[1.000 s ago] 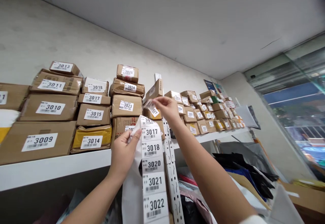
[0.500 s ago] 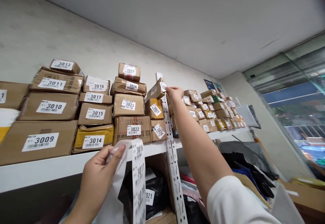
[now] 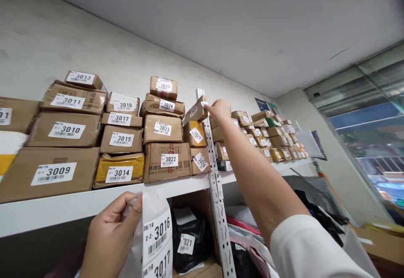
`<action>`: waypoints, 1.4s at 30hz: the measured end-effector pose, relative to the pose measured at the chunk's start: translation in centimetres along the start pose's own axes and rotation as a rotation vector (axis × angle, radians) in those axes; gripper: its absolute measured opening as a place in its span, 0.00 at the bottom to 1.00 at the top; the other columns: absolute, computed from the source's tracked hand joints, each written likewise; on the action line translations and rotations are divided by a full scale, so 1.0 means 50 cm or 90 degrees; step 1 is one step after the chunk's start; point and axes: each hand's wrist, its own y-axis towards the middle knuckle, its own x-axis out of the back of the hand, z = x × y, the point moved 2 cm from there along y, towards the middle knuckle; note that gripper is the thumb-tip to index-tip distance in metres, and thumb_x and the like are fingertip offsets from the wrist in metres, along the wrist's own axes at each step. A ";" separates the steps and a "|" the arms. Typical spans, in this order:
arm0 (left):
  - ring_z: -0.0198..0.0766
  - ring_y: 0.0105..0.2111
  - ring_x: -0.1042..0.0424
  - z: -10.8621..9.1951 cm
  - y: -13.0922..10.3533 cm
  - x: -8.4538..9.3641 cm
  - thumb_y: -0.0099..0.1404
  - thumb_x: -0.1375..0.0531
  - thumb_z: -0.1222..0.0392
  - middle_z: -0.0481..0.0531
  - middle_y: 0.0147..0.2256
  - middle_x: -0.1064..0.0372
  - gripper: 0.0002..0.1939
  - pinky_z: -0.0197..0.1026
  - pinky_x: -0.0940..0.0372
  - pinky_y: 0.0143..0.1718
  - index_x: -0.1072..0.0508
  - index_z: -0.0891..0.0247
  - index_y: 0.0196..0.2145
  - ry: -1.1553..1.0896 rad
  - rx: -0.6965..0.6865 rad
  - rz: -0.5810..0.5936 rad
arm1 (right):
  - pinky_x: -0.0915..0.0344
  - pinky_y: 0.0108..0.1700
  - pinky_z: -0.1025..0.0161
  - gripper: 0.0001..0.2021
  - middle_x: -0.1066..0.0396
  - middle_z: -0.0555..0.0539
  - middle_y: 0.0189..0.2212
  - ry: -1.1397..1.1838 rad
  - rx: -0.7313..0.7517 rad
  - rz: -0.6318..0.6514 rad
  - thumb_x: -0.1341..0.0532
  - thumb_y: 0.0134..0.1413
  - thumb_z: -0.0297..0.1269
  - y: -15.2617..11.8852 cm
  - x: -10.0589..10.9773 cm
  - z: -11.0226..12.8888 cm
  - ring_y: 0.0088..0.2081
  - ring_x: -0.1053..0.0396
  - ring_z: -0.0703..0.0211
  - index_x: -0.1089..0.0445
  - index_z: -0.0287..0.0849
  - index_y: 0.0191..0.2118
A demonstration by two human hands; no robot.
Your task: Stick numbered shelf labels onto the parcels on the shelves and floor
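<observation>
My left hand [image 3: 115, 231] pinches a strip of white printed labels [image 3: 158, 231] below the shelf edge; 3016 and 3017 can be read on it. My right hand [image 3: 217, 110] reaches up to a small brown box [image 3: 195, 110] at the right end of the upper shelf, its fingers pressed at the white label on the box's corner. That box sits tilted on the yellow-taped box 3027 [image 3: 195, 134], which rests on box 3026 [image 3: 200, 161]. Left of them stand stacked boxes 3022 [image 3: 168, 173], 3023 [image 3: 163, 137], 3024 and 3025.
Labelled boxes such as 3009 [image 3: 50, 154] and 3014 [image 3: 118, 160] line the white shelf [image 3: 63, 205]. A perforated metal post [image 3: 219, 215] divides the racks. Below lies a black bag [image 3: 194, 231]. More small parcels [image 3: 277, 131] fill the shelf at right.
The label strip has shifted left and turned toward me, its numbers now larger. My left hand has moved left and down. My right thumb now lies over the label on the small box.
</observation>
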 end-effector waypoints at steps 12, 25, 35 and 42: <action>0.35 0.23 0.38 0.025 -0.006 0.029 0.39 0.32 0.48 0.44 0.20 0.34 0.19 0.31 0.40 0.19 0.33 0.60 0.25 -0.022 0.044 -0.011 | 0.33 0.42 0.51 0.26 0.27 0.32 0.39 -0.159 -0.007 0.029 0.39 0.48 0.55 -0.015 0.003 0.009 0.45 0.30 0.39 0.27 0.35 0.41; 0.36 0.23 0.36 0.031 0.000 0.028 0.38 0.32 0.47 0.46 0.21 0.32 0.20 0.31 0.39 0.20 0.31 0.61 0.25 -0.005 0.025 -0.018 | 0.35 0.43 0.56 0.15 0.25 0.36 0.36 -0.099 0.076 -0.025 0.44 0.53 0.44 0.012 -0.032 0.012 0.41 0.29 0.45 0.27 0.37 0.36; 0.36 0.22 0.36 0.040 -0.005 0.067 0.38 0.33 0.44 0.45 0.19 0.33 0.21 0.31 0.39 0.20 0.31 0.60 0.26 0.044 0.030 -0.063 | 0.33 0.40 0.54 0.15 0.26 0.34 0.34 -0.085 0.050 -0.020 0.42 0.48 0.44 0.010 -0.056 0.006 0.40 0.29 0.41 0.28 0.37 0.35; 0.32 0.22 0.40 0.023 -0.018 0.051 0.42 0.33 0.47 0.44 0.20 0.35 0.18 0.28 0.43 0.18 0.33 0.61 0.23 0.020 0.001 -0.058 | 0.34 0.43 0.53 0.17 0.27 0.34 0.38 -0.067 0.033 0.002 0.41 0.49 0.45 0.001 -0.064 0.006 0.42 0.30 0.42 0.29 0.37 0.38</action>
